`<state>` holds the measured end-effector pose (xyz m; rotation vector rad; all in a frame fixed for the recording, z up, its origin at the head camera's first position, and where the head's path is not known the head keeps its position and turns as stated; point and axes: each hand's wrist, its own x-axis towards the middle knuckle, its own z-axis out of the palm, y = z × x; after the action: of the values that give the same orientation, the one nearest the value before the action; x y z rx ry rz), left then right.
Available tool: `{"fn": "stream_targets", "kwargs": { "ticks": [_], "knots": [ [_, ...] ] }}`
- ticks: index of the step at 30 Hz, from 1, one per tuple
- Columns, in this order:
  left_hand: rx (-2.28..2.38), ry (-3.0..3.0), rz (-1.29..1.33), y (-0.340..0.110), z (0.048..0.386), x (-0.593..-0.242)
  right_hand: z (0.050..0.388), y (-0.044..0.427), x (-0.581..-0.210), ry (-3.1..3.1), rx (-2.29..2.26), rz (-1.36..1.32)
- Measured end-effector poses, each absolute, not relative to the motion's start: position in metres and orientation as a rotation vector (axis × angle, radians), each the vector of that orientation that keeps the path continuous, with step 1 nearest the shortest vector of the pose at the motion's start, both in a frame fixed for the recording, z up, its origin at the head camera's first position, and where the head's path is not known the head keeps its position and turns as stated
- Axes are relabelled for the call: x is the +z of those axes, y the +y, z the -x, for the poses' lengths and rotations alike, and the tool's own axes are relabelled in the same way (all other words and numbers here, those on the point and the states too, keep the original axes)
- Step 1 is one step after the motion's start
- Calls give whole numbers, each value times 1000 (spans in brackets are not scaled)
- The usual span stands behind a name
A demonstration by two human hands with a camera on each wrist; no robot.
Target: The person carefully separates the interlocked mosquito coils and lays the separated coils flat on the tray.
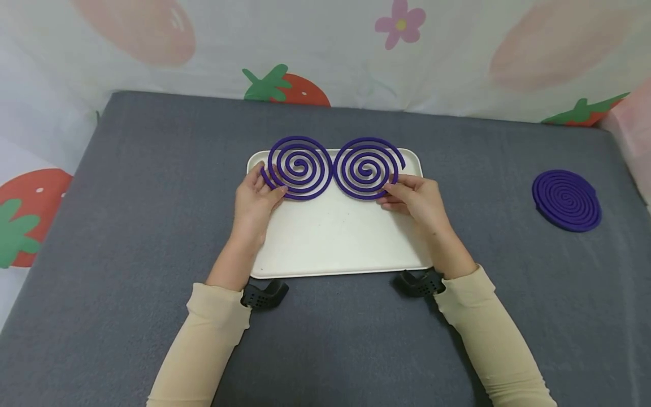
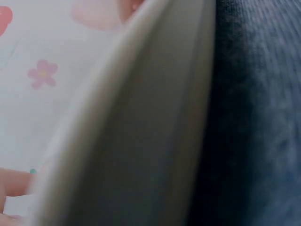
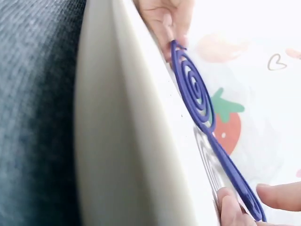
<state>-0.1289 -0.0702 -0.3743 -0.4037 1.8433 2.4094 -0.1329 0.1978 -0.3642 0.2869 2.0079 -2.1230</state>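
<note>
Over the far half of a white tray (image 1: 346, 240), my hands hold two purple mosquito coils side by side. My left hand (image 1: 254, 200) pinches the left coil (image 1: 300, 173) at its lower left edge, thumb on top. On the other side, the right coil (image 1: 365, 172) is gripped at its lower right rim by my right hand (image 1: 413, 195). Their inner rims meet in the middle. The right wrist view has both coils edge-on, raised off the tray, with the near coil between thumb (image 3: 277, 195) and fingers. Tray rim (image 2: 94, 122) blocks most of the left wrist view, hiding the coils.
A tightly wound purple coil disc (image 1: 567, 200) lies on the grey cloth (image 1: 498, 186) at the right. Behind the table hangs a pale curtain (image 1: 330, 45) printed with strawberries and a flower. Black wrist cameras (image 1: 264, 295) sit close to the tray's front edge.
</note>
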Motion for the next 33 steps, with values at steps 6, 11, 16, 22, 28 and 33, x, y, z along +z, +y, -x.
{"fn": "stream_targets", "kwargs": {
  "ticks": [6, 11, 16, 22, 28, 33],
  "knots": [
    [2504, 1859, 390, -74, 128, -373, 134, 199, -361, 1971, -2226, -345],
    [2587, 1775, 313, -76, 127, -373, 135, 200, -360, 2050, -2249, -359],
    [2558, 1831, 301, -76, 129, -374, 137, 199, -363, 2129, -2273, -366],
    [2420, 2074, 265, -74, 130, -374, 138, 200, -365, 2128, -2345, -391],
    [2395, 2192, 253, -74, 129, -374, 138, 201, -365, 2020, -2491, -407],
    [2616, 1940, 160, -75, 126, -374, 138, 205, -364, 1764, -2651, -406]
  ]
}}
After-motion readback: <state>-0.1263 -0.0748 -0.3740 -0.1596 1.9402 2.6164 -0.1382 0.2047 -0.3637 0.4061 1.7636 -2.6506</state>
